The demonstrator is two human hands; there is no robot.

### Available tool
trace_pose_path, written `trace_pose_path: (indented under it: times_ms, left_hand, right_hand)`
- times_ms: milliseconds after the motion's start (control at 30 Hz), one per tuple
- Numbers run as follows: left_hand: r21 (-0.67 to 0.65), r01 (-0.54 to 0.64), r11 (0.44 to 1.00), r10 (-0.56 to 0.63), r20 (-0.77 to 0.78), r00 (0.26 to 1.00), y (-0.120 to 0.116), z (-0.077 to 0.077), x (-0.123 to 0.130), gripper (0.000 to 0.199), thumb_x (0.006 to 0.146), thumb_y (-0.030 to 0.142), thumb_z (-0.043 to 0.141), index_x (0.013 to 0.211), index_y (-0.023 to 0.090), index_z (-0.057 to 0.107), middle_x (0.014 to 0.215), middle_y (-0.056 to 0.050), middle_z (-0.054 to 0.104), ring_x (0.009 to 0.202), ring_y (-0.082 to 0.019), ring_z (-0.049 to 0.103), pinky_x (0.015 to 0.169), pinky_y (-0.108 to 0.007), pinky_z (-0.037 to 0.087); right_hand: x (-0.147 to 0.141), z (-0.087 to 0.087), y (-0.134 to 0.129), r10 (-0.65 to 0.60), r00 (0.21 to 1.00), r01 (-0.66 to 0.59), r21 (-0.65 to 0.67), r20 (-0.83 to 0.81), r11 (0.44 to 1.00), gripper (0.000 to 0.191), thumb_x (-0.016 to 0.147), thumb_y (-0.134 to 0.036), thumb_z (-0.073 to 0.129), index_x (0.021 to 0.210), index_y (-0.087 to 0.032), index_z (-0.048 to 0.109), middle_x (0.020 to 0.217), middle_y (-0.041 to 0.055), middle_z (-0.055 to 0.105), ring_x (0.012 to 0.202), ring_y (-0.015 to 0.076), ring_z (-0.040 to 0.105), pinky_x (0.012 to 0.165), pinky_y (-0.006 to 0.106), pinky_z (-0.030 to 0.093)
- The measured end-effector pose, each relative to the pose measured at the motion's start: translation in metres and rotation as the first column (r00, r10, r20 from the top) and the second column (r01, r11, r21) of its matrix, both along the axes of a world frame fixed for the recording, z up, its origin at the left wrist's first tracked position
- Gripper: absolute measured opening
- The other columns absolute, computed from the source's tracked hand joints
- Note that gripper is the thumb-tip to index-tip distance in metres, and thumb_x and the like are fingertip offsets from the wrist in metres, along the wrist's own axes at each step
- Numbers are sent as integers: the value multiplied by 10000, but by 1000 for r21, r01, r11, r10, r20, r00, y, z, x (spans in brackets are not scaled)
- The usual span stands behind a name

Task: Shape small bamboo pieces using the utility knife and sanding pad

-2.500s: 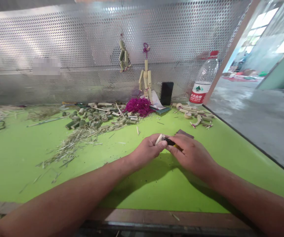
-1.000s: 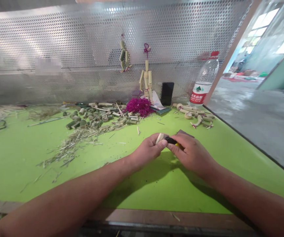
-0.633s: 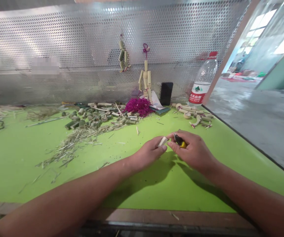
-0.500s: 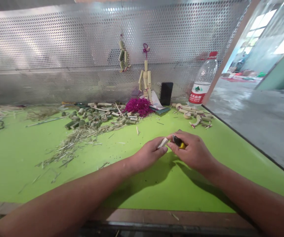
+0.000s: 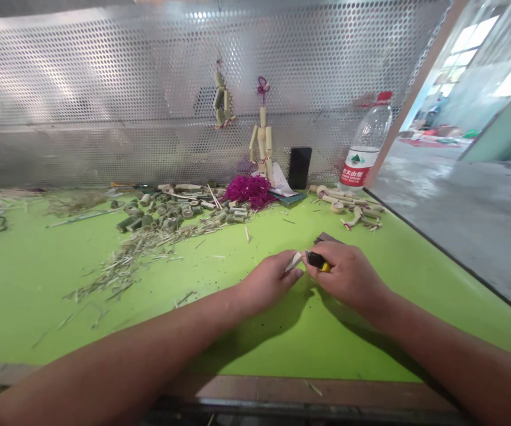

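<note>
Between the thumb and fingers of my left hand [image 5: 273, 277] is a short pale bamboo piece [image 5: 293, 261], its far end pointing up and right. My right hand [image 5: 347, 273] is closed around a black and yellow utility knife [image 5: 318, 260]. The knife's tip sits right beside the bamboo piece's end; I cannot tell whether they touch. Behind my right hand, a dark flat block [image 5: 326, 238] is partly hidden by the fingers. Both hands are held above the green tabletop [image 5: 246, 349].
Cut bamboo pieces [image 5: 161, 210] and shavings [image 5: 135, 251] lie left of a purple string heap [image 5: 250, 192]. A jointed bamboo figure [image 5: 262, 139] hangs on the perforated panel [image 5: 148, 89]. A phone [image 5: 299, 168], a bottle [image 5: 359, 157] and more bamboo parts [image 5: 350, 204] are at the back right.
My right hand has turned slightly, and the knife lies at a flatter angle with its tip a little left and lower. More of the dark block shows behind the hand.
</note>
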State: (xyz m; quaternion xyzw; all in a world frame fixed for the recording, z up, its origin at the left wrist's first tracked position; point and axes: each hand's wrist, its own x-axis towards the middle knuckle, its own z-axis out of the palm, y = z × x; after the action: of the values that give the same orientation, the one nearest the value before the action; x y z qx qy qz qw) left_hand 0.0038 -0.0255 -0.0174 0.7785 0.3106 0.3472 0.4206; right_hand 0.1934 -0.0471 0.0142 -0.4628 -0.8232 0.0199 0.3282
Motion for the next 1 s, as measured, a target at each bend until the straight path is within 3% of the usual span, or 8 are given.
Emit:
trace_pose_path:
  times_ms: [200, 333, 433, 567, 733, 867, 1000]
  left_hand:
    - [16, -39, 999, 40, -57, 998, -3, -1, 1, 151, 904, 340, 560, 843, 213, 613, 707, -47, 566, 654, -177, 466, 569, -294, 294]
    - [2, -15, 1000, 15, 0, 1000, -4, 2, 2, 177, 908, 350, 560, 801, 213, 591, 666, -35, 533, 605, -158, 431, 542, -290, 265]
    - [-16, -27, 1000, 26, -40, 999, -4, 3, 1, 201, 915, 368, 551, 812, 201, 593, 679, -39, 530, 610, -153, 437, 544, -291, 280]
    - [-166, -49, 985, 38, -71, 997, -5, 9, -1, 254, 913, 427, 544, 890, 181, 600, 697, -21, 505, 589, -124, 427, 523, -270, 302]
    - [-540, 112, 834, 21, 234, 972, -3, 19, -7, 433, 899, 341, 545, 1296, 177, 496, 663, 55, 421, 490, -70, 359, 453, -219, 279]
    - [-584, 259, 769, 34, 442, 896, 0, 21, -7, 534, 838, 200, 558, 1361, 187, 450, 767, 29, 474, 519, -54, 408, 459, -206, 299]
    - [-569, 345, 746, -1, 518, 855, -2, 23, -6, 574, 820, 156, 581, 1374, 206, 442, 801, 22, 482, 553, -56, 428, 483, -202, 326]
  right_hand:
    - [-2, 1, -2, -21, 998, 21, -8, 62, 1000, 133, 789, -223, 554, 661, -190, 543, 641, 14, 557, 603, 149, 467, 566, 269, 280]
    - [-4, 3, -3, -40, 999, 41, -44, 6, 998, 193, 782, -249, 552, 610, -201, 478, 612, 1, 518, 573, 136, 438, 547, 265, 268]
    - [-3, 5, -2, -74, 996, 70, -66, -58, 995, 215, 792, -263, 540, 600, -203, 465, 590, -7, 500, 548, 127, 425, 529, 261, 261]
    - [2, 9, 2, -133, 981, 125, -60, -143, 990, 263, 810, -289, 533, 578, -204, 442, 542, -26, 452, 514, 113, 399, 509, 256, 259]
    - [7, 13, 9, -236, 954, 210, -150, -183, 966, 387, 830, -492, 575, 601, -202, 462, 536, -30, 446, 511, 115, 399, 483, 245, 273]
    - [6, 16, 6, -295, 945, 247, -282, -144, 927, 416, 805, -604, 612, 900, -203, 555, 764, 20, 614, 627, 162, 536, 523, 250, 363]
    - [1, 17, -2, -196, 979, 164, -337, -63, 927, 443, 868, -633, 525, 996, -209, 517, 800, 31, 614, 609, 156, 535, 514, 248, 361]
